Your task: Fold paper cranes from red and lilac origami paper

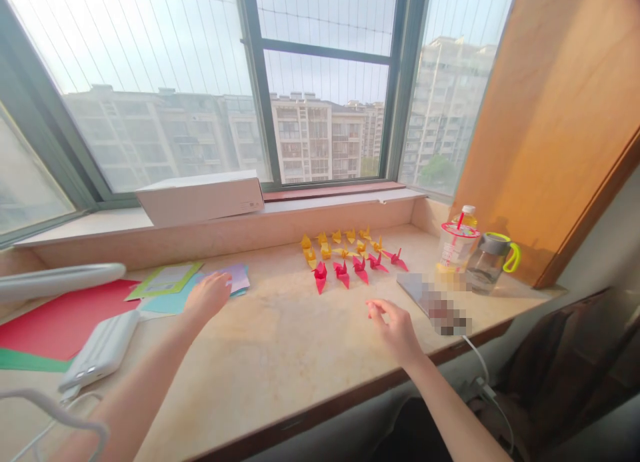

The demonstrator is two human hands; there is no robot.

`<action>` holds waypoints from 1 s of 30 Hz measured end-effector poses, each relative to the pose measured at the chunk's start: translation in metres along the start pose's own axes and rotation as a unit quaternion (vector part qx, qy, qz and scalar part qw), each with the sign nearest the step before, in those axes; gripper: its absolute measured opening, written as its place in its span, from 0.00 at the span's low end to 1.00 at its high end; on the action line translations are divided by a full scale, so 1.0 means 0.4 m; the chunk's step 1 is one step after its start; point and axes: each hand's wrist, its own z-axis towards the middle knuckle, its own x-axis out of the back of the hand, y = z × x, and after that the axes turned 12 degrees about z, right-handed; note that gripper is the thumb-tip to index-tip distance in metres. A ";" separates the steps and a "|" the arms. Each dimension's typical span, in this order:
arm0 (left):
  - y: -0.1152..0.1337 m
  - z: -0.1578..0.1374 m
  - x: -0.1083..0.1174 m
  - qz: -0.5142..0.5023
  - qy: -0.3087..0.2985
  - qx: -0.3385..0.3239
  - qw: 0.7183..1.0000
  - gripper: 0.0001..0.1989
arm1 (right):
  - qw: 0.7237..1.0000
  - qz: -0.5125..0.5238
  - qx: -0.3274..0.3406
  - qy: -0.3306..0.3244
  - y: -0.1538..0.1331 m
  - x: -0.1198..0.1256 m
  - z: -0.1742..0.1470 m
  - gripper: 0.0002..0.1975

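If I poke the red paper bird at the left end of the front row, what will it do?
The red bird would probably slide or tip with a tiny push, since it's small and looks like folded paper, so it should be light. Its thin, pointy parts might bend if squeezed. It likely won't roll, because its shape is all points and folds.

From my remote seat: bare left forearm (pixel 145 372) slants forward from lower left | left hand (pixel 210 294) back uppermost, its grip unreadable to me | bare right forearm (pixel 453 405) angles inward | right hand (pixel 395 325) lower in view, fingers (pixel 385 305) loosely curled
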 end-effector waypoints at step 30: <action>-0.034 -0.089 -0.057 -0.012 0.207 -0.118 0.971 0.22 | 0.935 0.018 0.132 -0.328 -0.108 -0.493 0.159 0.34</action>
